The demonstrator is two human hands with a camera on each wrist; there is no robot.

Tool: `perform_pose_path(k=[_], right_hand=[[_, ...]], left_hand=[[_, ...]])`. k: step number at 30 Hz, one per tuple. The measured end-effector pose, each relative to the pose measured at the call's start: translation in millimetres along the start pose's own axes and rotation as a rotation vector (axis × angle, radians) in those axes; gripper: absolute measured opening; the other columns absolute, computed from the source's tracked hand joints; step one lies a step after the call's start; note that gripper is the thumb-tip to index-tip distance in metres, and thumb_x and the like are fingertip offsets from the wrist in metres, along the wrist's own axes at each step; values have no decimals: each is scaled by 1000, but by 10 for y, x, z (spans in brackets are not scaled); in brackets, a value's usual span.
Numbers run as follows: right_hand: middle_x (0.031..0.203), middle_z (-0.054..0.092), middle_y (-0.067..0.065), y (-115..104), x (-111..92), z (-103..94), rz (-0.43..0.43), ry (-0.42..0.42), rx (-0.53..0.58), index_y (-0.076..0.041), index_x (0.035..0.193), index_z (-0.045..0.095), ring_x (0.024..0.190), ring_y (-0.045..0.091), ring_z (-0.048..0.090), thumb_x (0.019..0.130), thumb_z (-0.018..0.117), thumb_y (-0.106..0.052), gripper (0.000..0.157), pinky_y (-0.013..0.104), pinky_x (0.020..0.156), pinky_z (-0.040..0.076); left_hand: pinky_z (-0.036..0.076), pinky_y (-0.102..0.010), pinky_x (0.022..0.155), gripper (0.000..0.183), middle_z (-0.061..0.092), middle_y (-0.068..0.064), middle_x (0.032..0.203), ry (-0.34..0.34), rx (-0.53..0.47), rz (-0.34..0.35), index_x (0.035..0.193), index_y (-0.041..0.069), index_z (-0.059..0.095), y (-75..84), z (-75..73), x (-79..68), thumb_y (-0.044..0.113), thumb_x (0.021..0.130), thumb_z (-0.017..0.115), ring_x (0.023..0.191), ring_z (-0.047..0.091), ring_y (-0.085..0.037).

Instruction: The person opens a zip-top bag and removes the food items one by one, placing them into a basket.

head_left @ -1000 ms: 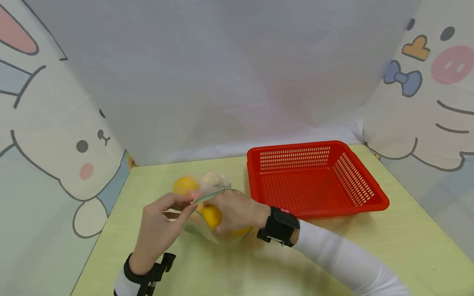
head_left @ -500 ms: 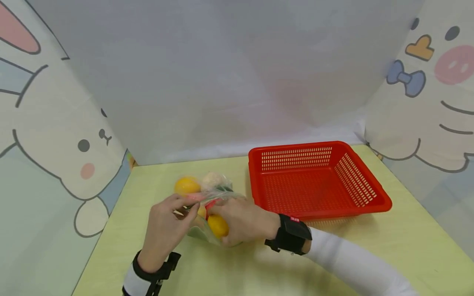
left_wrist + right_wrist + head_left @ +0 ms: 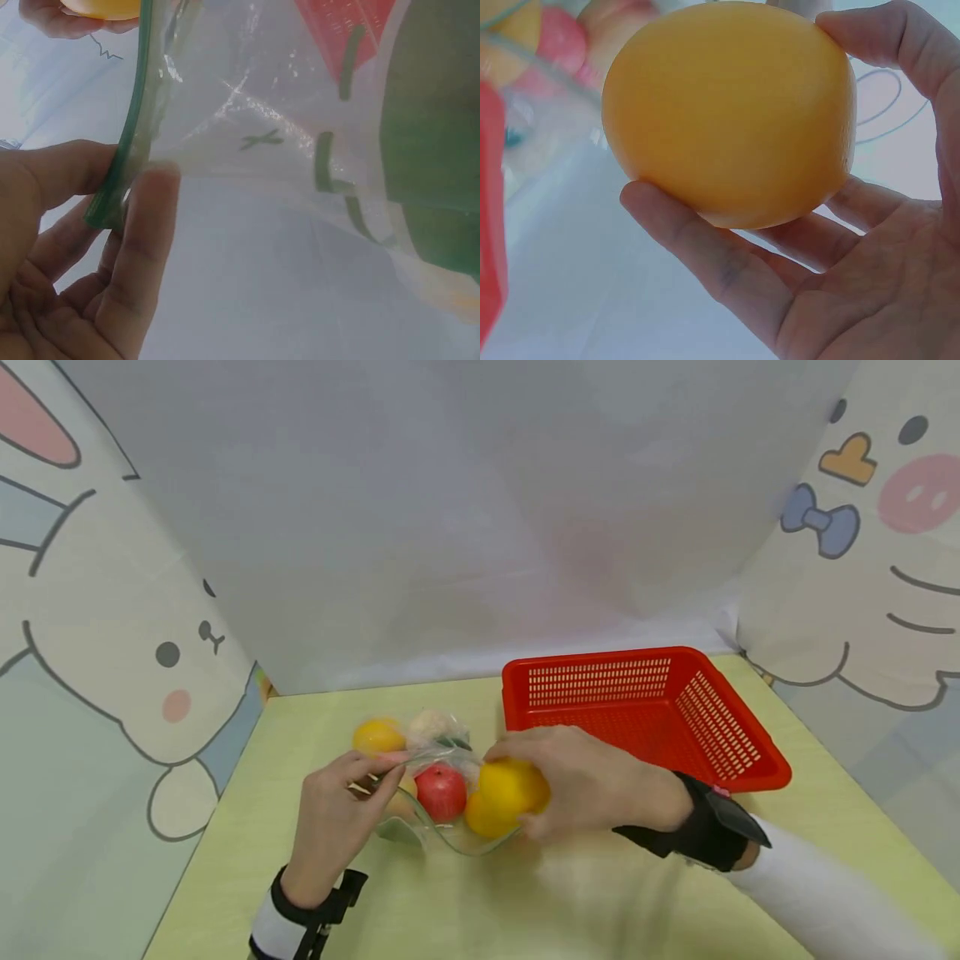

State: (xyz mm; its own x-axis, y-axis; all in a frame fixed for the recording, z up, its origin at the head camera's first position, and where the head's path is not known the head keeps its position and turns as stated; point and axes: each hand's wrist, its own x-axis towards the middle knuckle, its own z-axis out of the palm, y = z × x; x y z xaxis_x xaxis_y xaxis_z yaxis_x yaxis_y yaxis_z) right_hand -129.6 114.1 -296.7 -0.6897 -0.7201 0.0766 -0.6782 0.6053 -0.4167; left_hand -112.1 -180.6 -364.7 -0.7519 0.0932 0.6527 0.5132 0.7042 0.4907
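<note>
Where the pale yellow table (image 3: 420,918) runs back to a grey backdrop (image 3: 450,527), a red slotted plastic basket (image 3: 645,722) stands on its far right side. Left of the basket lies a clear zip-top bag (image 3: 247,169), its green-edged mouth spread open. Well apart from each other, the two hands are both busy: the left hand (image 3: 341,810) pinches the left end of that mouth between thumb and fingers, while the right hand (image 3: 581,777) curls fingers and thumb around an orange-yellow fruit (image 3: 727,112), probably citrus, at the bag's opening. Inside sit a red fruit (image 3: 441,793), apple or pomegranate, and a second yellow fruit (image 3: 477,814); a third yellow fruit (image 3: 378,735) lies farther back, whether under film I cannot tell. The step in hand looks like passing one fruit through the mouth, most likely outward. If so, the next move calls for the left hand to hold the rim wide while the right lifts the fruit clear and carries it toward the basket.
</note>
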Motion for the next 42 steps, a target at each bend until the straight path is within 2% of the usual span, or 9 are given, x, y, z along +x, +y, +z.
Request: perform_pose_path(k=[5, 10, 14, 22, 27, 31, 35, 38, 42], right_hand=[[112, 72, -1, 293, 23, -193, 93, 22, -63, -13, 130, 67, 92, 15, 62, 80, 87, -22, 54, 26, 79, 59], [112, 72, 5, 708, 151, -269, 223, -8, -112, -8, 135, 66, 94, 20, 62, 81, 88, -21, 59, 31, 79, 61], [111, 71, 8, 1045, 279, -220, 286, -53, -146, -5, 139, 64, 95, 22, 61, 83, 88, -22, 63, 32, 79, 61], [107, 71, 12, 1541, 489, -11, 296, -113, -203, 1, 131, 67, 93, 26, 60, 83, 88, -18, 56, 39, 84, 61], [108, 71, 13, 1712, 621, 118, 288, -159, -218, 3, 131, 66, 93, 28, 60, 84, 87, -15, 55, 42, 87, 60], [107, 69, 11, 1794, 687, 202, 311, -208, -232, -1, 129, 65, 95, 27, 59, 85, 85, -15, 50, 43, 92, 59], [106, 68, 10, 1843, 708, 249, 315, -223, -265, -3, 128, 65, 94, 26, 59, 85, 85, -14, 48, 42, 92, 59], [112, 67, 13, 1851, 696, 272, 323, -213, -274, -4, 134, 64, 99, 28, 59, 85, 86, -14, 54, 45, 95, 59], [132, 61, 21, 1814, 661, 303, 357, -226, -285, -5, 145, 59, 107, 33, 60, 86, 86, -17, 66, 51, 102, 59]], left_hand=[[55, -9, 55, 18, 77, -5, 78, 6, 2, -3, 96, 6, 86, -22, 0, 2, -1, 80, 89, 57, 69, -9], [55, -9, 56, 17, 77, -4, 79, 3, 4, 1, 96, 7, 86, -25, -6, -3, 0, 80, 88, 58, 69, -9], [55, -9, 56, 19, 78, -4, 80, 7, -5, 5, 96, 9, 86, -27, -10, -8, -1, 80, 88, 58, 69, -9], [55, -9, 56, 17, 78, -4, 80, 8, -14, -3, 95, 8, 86, -15, -28, -4, -1, 81, 88, 58, 70, -9], [56, -9, 57, 17, 78, -3, 80, 3, -16, -23, 95, 9, 86, -8, -38, -1, 0, 81, 88, 59, 70, -8], [56, -9, 57, 16, 77, -3, 79, 8, -25, -25, 94, 8, 85, -2, -34, -1, -1, 80, 88, 59, 69, -8], [56, -9, 57, 16, 77, -3, 78, 25, -42, -23, 92, 7, 85, 0, -33, -5, -3, 80, 88, 58, 69, -7], [56, -9, 57, 15, 77, -2, 77, 39, -49, -23, 91, 6, 85, 6, -32, -4, -3, 79, 88, 58, 69, -7], [55, -9, 56, 14, 76, -3, 76, 54, -49, -25, 88, 5, 84, 18, -38, -1, -4, 78, 89, 56, 68, -7]])
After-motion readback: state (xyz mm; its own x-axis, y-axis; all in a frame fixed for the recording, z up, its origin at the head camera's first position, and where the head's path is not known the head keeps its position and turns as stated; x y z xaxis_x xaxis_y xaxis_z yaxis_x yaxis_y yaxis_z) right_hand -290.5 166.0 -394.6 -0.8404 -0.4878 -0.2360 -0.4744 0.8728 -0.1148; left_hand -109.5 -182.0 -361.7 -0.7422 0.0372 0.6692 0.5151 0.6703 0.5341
